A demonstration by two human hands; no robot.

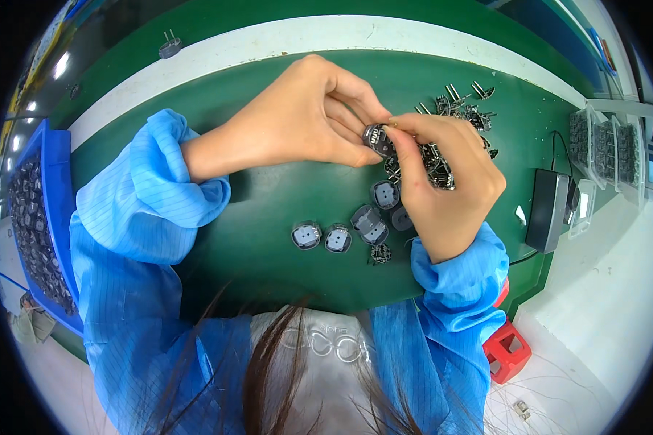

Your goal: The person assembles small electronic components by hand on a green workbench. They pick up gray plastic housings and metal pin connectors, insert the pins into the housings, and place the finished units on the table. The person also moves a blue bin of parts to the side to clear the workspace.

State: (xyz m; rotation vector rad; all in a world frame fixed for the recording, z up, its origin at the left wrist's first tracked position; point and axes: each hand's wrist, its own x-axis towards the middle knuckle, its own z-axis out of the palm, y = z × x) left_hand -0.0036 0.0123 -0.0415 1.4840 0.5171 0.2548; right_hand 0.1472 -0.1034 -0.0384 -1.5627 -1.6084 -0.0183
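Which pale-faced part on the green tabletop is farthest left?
The pale-faced part nearest the left sleeve; the others all lie to its right.

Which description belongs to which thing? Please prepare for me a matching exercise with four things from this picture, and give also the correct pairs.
Things:
1. bin
2. small round part
3. stool
4. box-shaped device

Descriptions:
A. red, at the lower right
B. black, by the right edge of the green table
C. blue, at the far left
D. at the fingertips of the left hand and right hand

Pairs: 1-C, 2-D, 3-A, 4-B
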